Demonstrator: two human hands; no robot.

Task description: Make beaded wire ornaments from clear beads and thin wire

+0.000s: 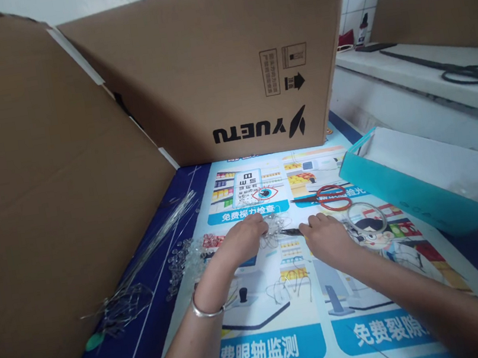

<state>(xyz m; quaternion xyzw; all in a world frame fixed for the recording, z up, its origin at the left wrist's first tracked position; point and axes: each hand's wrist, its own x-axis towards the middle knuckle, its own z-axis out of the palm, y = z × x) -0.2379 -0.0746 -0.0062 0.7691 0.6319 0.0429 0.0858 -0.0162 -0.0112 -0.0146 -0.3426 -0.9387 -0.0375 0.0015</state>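
My left hand (248, 238), with a silver bangle on its wrist, is closed on a small cluster of clear beads and wire (275, 226) at the middle of the printed table cover. From the right, my right hand (328, 240) grips a pair of dark-nosed pliers (292, 232), whose tip points at the beaded piece. Whether the jaws touch the wire I cannot tell. Loose clear beads (184, 264) lie in a pile to the left of my left forearm. Several bent wire pieces (288, 285) rest on the cover nearer to me.
Red-handled scissors (334, 198) and a roll of clear tape or wire (367, 218) lie beyond my right hand. A teal box (429, 189) stands at the right. Long wires (157, 233) lie at the left, beside tall cardboard panels (206, 82).
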